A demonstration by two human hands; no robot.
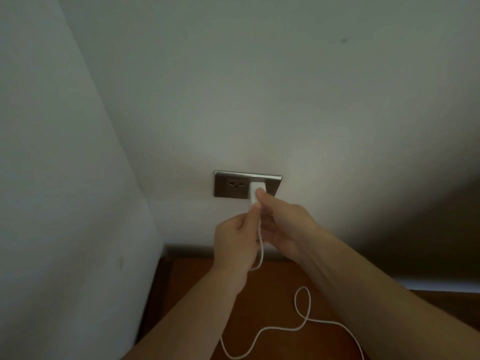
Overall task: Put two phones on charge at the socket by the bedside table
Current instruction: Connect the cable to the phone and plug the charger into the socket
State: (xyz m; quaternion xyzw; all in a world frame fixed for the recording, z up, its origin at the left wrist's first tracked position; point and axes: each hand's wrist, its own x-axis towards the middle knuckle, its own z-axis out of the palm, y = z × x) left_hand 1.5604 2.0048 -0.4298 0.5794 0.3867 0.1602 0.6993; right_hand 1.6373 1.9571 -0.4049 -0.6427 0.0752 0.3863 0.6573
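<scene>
A dark double wall socket with a silver rim sits low on the white wall. A white charger plug sits in its right half; the left outlet is bare. My right hand pinches the plug from the right. My left hand grips the white cable just below the plug. The cable hangs down, loops over the wooden bedside table and runs off the bottom edge. No phone is in view.
A pale wall or panel closes in on the left, forming a corner beside the table. A dark shadow covers the lower right of the wall.
</scene>
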